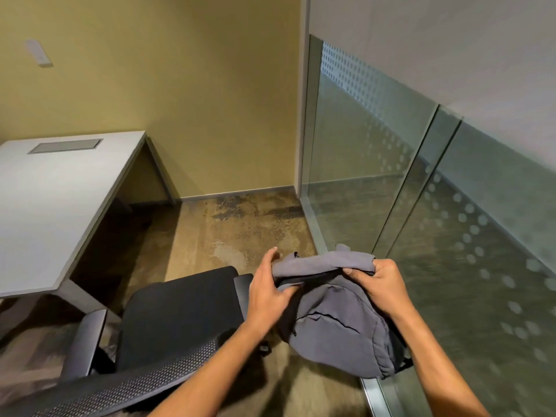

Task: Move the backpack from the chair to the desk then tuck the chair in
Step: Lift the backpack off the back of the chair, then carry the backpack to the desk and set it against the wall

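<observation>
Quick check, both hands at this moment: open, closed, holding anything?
Left hand: partly open, fingers on the top left of the grey backpack, gripping its fabric.
Right hand: closed on the backpack's top right edge, holding it beside the chair.

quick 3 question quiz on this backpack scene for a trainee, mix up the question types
1. True or false: the backpack lies on the desk.
2. Which hand grips the backpack's top right corner? A) left hand B) right hand C) neither
3. Fill in: the chair seat holds ____.

Key:
1. False; both hands hold it up, beside the chair.
2. B; the left hand holds the top left.
3. Nothing.
</observation>
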